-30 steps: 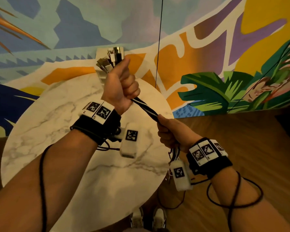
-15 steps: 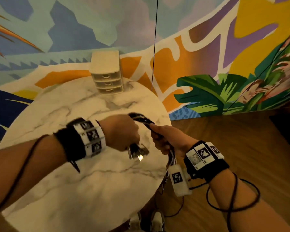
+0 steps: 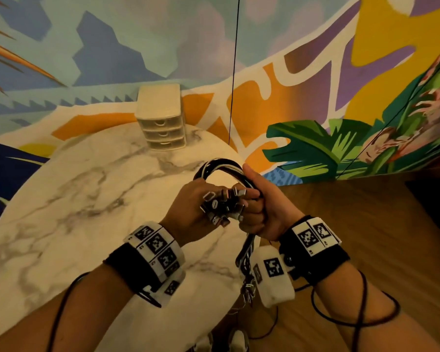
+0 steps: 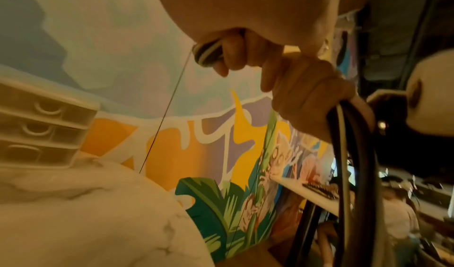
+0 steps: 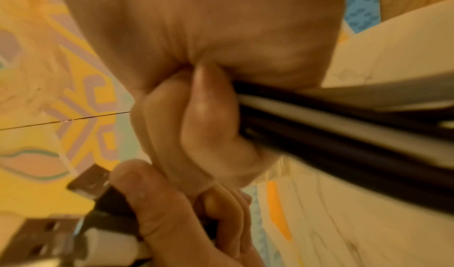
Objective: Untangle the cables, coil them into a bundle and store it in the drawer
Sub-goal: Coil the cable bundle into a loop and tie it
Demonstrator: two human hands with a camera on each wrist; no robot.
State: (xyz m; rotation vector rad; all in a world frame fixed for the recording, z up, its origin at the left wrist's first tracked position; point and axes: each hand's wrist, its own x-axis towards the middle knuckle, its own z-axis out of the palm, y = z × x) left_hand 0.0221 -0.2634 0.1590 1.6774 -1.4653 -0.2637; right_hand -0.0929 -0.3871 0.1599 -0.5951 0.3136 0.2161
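A bunch of black and white cables [image 3: 222, 165] arches in a loop between my two hands over the right edge of the marble table [image 3: 87, 199]. My left hand [image 3: 196, 207] grips the end with several metal plugs [image 3: 224, 205], which point toward my right fist. My right hand [image 3: 258, 204] grips the bundle, thumb up; the rest of the cables [image 3: 247, 252] hangs down below it past the table edge. The right wrist view shows curled fingers [image 5: 196, 127] round dark cables [image 5: 343, 135]. A small cream drawer unit [image 3: 161, 118], three drawers, all closed, stands at the table's far edge.
A painted mural wall [image 3: 315, 85] rises right behind the table. A thin black wire [image 3: 234, 72] hangs down in front of it near the drawer unit. Wooden floor [image 3: 353, 237] lies to the right. My shoes [image 3: 236, 339] show below the table edge.
My left hand, raised high with the plug ends a second ago, came down and swung toward my right hand. The straight cable run is now bent into a loop between the hands.
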